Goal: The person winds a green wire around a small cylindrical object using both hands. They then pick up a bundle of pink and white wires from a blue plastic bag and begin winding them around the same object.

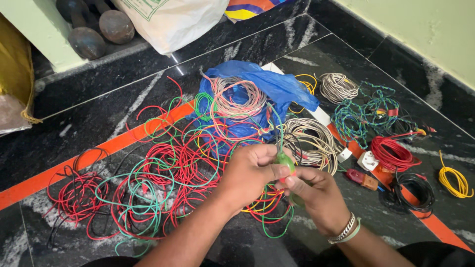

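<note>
**Listener:** What might go wrong from where your hands are?

**Me:** I judge that the wire could snag. My left hand (250, 173) and right hand (316, 195) meet over a loose tangle of red and green wires (163, 183) on the dark stone floor (99, 106), and a thin green wire (280, 129) rises from my grip toward a blue plastic bag (269, 84). Pulling it could drag that heap along or tighten a knot. The piece could also slip, since only my fingertips pinch it.

**Listener:** What are you holding?

**Me:** A small green rounded piece (285, 162), glossy, with a bit of red below it. My left fingers are curled shut around it; my right thumb and fingers press it from beneath. It sits between both hands, just above the tangle, near a grey-white wire coil (309, 138).
</note>
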